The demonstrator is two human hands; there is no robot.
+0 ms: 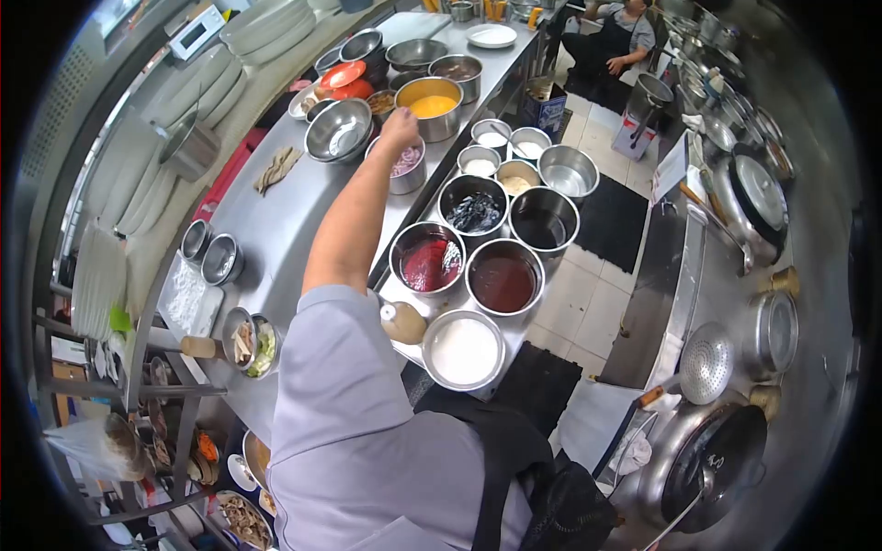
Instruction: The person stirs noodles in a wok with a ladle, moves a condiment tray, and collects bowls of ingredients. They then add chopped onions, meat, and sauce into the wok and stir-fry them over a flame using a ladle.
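My left hand (400, 129) reaches out at the end of a bare forearm, with its fingers curled and mostly hidden. It is above the near rim of a steel pot of yellow liquid (432, 106) and a steel pot of sliced red onion (406, 163). What the fingers hold, if anything, I cannot make out. Just left of the hand is a stack of steel bowls (338, 130). Behind these sit orange-red bowls (344, 79). My right hand does not show.
On a lower surface stand pots of dark red sauce (504, 278), red liquid (428, 260) and white powder (463, 349), beside a squeeze bottle (402, 322). A stove with a wok (717, 473) lines the right side. A person (625, 41) sits at the far end.
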